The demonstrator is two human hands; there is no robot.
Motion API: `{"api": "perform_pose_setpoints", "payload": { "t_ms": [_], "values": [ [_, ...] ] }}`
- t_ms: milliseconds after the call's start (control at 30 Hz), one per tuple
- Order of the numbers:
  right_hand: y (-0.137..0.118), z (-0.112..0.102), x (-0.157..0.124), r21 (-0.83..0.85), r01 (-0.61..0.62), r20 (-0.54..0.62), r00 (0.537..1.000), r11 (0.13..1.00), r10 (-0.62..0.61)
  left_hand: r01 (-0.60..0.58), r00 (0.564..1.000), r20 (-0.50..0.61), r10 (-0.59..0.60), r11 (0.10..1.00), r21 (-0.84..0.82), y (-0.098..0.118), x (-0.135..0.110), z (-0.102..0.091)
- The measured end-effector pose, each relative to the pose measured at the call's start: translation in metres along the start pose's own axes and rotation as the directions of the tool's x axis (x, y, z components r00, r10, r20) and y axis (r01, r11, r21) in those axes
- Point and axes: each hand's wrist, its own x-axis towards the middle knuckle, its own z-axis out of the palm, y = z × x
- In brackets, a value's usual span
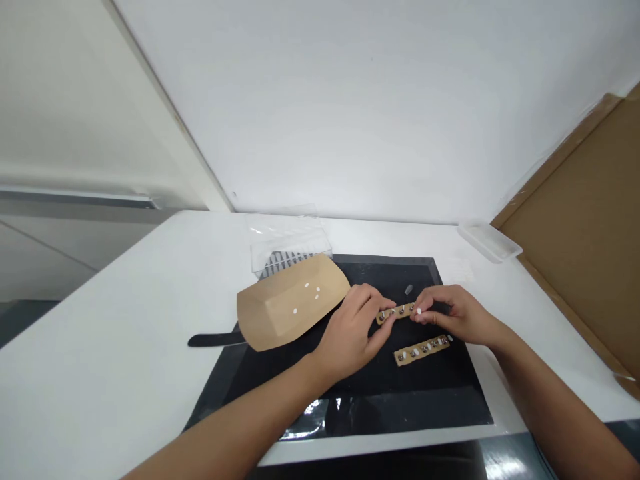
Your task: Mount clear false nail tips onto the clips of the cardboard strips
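Observation:
A small brown strip (397,311) studded with metal bits is held between both hands above the black mat (360,387). My left hand (353,330) pinches its left end. My right hand (453,315) pinches its right end, with a tiny white piece at the fingertips. A second brown strip (423,349) with metal and white bits lies flat on the mat just below my right hand. A brown paper tray (293,303) with a few white pieces in it sits to the left of my left hand.
A clear plastic box (287,243) with dark parts stands behind the paper tray. A black flat handle (215,339) pokes out under the tray on the white table. A white tray (490,240) sits far right, beside a brown board (585,227). A small grey piece (409,290) lies on the mat.

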Motion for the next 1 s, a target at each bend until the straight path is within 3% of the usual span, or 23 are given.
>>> {"api": "perform_pose_setpoints", "payload": {
  "t_ms": [100, 233, 533, 1000],
  "values": [
    [-0.010, 0.007, -0.001, 0.048, 0.008, 0.105, 0.994, 0.999, -0.013, -0.100, 0.995, -0.008, 0.100, 0.994, -0.038, 0.004, 0.001, -0.004],
    [-0.014, 0.012, -0.001, 0.031, 0.057, 0.169, 0.984, 0.998, -0.062, -0.225, 0.970, 0.072, 0.232, 0.969, -0.099, 0.006, 0.003, -0.006],
    [-0.016, 0.020, -0.001, 0.011, 0.120, 0.186, 0.975, 0.993, -0.120, -0.304, 0.944, 0.070, 0.321, 0.935, -0.183, 0.005, 0.006, -0.008],
    [-0.017, 0.024, -0.004, -0.016, 0.123, 0.081, 0.989, 0.992, -0.122, -0.238, 0.971, -0.042, 0.234, 0.957, -0.166, 0.004, 0.006, -0.009]
  ]
}}
